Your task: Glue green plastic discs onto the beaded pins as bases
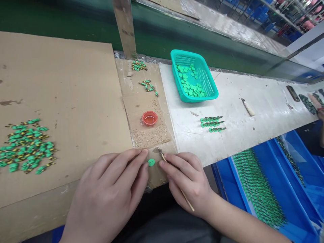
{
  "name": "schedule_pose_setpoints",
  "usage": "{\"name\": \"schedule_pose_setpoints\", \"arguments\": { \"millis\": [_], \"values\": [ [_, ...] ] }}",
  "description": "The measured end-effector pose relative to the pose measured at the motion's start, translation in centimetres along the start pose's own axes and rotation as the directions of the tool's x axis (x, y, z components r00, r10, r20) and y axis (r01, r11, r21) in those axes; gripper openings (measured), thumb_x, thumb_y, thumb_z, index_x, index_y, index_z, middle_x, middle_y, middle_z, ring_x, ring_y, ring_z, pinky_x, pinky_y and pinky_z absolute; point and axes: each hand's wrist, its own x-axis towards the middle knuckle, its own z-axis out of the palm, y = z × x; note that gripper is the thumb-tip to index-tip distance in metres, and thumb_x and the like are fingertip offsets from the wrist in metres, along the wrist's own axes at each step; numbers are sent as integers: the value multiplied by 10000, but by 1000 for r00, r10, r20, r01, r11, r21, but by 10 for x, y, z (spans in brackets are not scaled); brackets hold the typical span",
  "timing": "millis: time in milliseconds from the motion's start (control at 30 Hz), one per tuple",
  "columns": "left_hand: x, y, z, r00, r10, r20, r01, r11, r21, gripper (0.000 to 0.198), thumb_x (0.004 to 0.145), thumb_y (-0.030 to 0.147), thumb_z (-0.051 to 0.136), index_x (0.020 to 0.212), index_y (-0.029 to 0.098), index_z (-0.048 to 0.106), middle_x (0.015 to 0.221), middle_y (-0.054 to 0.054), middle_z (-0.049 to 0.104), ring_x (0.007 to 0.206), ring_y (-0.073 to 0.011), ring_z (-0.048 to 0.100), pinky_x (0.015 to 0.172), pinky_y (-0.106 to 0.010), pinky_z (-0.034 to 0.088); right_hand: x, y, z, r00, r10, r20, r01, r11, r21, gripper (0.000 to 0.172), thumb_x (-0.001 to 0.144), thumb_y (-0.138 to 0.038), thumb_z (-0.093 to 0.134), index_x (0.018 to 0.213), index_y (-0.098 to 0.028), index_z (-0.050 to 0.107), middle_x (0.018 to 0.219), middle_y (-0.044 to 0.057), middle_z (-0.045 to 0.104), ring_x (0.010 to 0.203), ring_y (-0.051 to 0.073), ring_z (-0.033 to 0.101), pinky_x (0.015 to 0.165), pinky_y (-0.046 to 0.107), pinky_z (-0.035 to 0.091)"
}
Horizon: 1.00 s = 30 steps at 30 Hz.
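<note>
A green round disc [151,162] lies flat on the cardboard between my hands. My left hand [111,189] is at its left, fingers closed together and thumb tip close to the disc's edge. A small dark bit seems to show at those fingertips, too small to name. My right hand [188,179] pinches a thin stick-like tool [187,199] with a pale wooden shaft and a dark tip. That tip points up and left, just beyond the disc. Above the hands stands a small red dish [150,118] of clear liquid, on cardboard dotted with specks.
A turquoise basket [212,91] holds green discs. Small green, yellow and black figures [27,145] are heaped at left, with more [138,65] at the back. Rows of pieces [212,124] and a knife-like tool [248,107] lie right. Blue trays [286,172] sit below; a person's hand [321,114] shows far right.
</note>
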Motion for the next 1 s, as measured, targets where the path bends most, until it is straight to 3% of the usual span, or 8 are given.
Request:
{"name": "schedule_pose_setpoints", "arguments": {
  "millis": [367, 833, 1000],
  "values": [
    [-3, -2, 3, 1000, 5, 0, -5, 1000, 7, 332, 1054, 174, 775, 1385, 176, 750, 1221, -97, 829, 1014, -288, 706, 946, -484, 563, -2, 3, -4, 998, 44, -54, -46, 998, -33, 420, 1067, -52, 644, 1465, -136, 750, 1429, 132, 832, 1203, 279, 711, 1034, 468, 646],
    [-3, -3, 4, 1000, -7, 2, 7, 1000, 1, 364, 1057, 184, 772, 1418, 211, 737, 1229, -83, 832, 1033, -282, 729, 974, -475, 571, -8, 7, -6, 999, 50, -15, -50, 999, -2, 440, 1075, -65, 666, 1507, -114, 729, 1485, 157, 803, 1254, 295, 690, 1095, 485, 658],
    [-5, -4, 6, 1000, -14, 4, 14, 1000, -7, 369, 1049, 192, 781, 1416, 206, 744, 1255, -88, 833, 1040, -284, 734, 980, -479, 575, -8, 8, -8, 995, 74, -68, -72, 997, 28, 467, 1052, -13, 652, 1498, -129, 730, 1459, 166, 812, 1282, 282, 735, 1110, 478, 670]
  ]
}}
